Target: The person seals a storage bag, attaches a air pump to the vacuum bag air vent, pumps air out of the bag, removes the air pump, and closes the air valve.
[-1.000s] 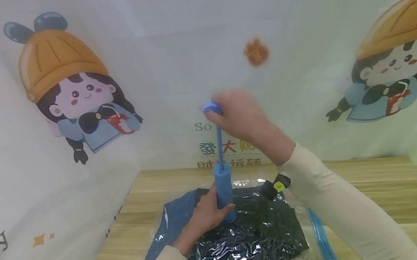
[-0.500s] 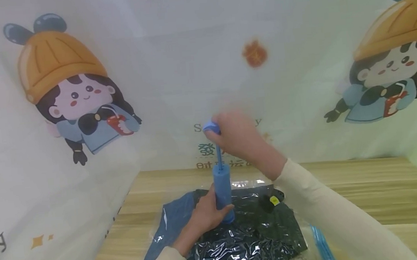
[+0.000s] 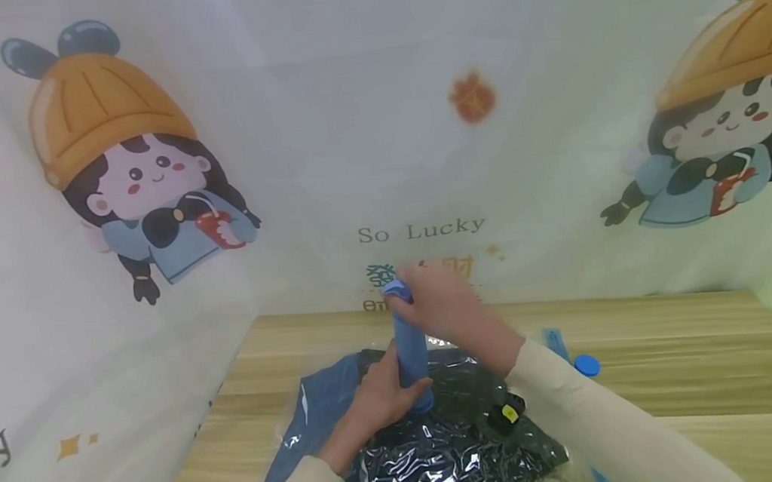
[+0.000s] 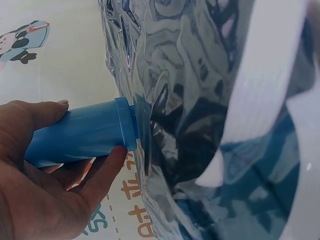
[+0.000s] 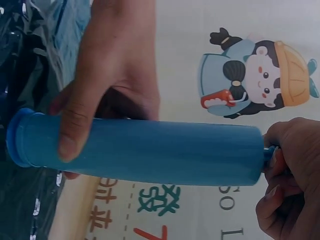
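Observation:
A blue hand pump (image 3: 411, 349) stands upright on a clear plastic bag (image 3: 457, 447) packed with black and blue fabric. My left hand (image 3: 383, 392) wraps round the lower barrel. In the left wrist view the pump's collared base (image 4: 126, 124) meets the shiny, wrinkled plastic. My right hand (image 3: 442, 305) grips the pump's blue handle (image 3: 397, 289), which is low over the barrel top. Only a short bit of rod (image 5: 270, 152) shows in the right wrist view. My fingers hide most of the handle.
A round blue cap (image 3: 587, 365) lies on the wooden table (image 3: 673, 339), right of a blue strip (image 3: 556, 342) along the bag's right side. A small black device with a yellow label (image 3: 508, 413) is by the right wrist. A printed cloth (image 3: 325, 162) hangs behind.
My right hand has come straight down with the handle, and the rod has slid into the barrel. The left hand keeps its place on the pump. The cap has come into view.

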The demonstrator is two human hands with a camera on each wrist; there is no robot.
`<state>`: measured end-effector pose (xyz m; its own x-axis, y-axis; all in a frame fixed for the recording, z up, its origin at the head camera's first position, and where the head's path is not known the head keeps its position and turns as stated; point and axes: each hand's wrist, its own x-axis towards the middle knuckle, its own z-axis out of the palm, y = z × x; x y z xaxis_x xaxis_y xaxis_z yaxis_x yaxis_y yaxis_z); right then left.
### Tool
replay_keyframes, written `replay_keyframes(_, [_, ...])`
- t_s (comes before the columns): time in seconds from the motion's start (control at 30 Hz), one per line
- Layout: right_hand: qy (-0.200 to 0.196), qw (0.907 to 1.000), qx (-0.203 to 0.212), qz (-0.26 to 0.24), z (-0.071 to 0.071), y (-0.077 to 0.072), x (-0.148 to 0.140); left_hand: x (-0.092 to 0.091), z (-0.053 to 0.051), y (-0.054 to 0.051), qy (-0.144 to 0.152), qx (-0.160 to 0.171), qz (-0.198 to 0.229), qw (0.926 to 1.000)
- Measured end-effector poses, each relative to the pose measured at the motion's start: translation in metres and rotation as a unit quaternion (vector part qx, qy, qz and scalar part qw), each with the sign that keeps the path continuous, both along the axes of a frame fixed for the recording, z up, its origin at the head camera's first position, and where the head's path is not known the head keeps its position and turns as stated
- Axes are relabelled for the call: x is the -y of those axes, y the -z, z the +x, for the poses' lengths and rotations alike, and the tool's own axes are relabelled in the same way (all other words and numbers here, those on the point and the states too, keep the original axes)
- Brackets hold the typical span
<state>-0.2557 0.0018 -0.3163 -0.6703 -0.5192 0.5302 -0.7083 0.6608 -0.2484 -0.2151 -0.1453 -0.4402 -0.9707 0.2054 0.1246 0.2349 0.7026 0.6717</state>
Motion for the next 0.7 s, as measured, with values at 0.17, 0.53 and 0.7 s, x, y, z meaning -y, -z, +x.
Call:
replay_keyframes(0.17, [-0.001,0.9997,-0.024,0.002,0.000,0.007,0.000,0.000,0.002,0.000,0.002,-0.006,0.003,1.0000])
replay_keyframes(0.53, [0.007,0.9994,0.019,0.028,-0.003,-0.011,0.000,0.000,0.001,0.000,-0.001,-0.009,0.000,1.0000])
replay_keyframes(0.7, [-0.004,0.9999,-0.001,0.013,0.001,-0.041,-0.003,-0.001,0.002,-0.003,-0.003,-0.016,0.000,0.9999])
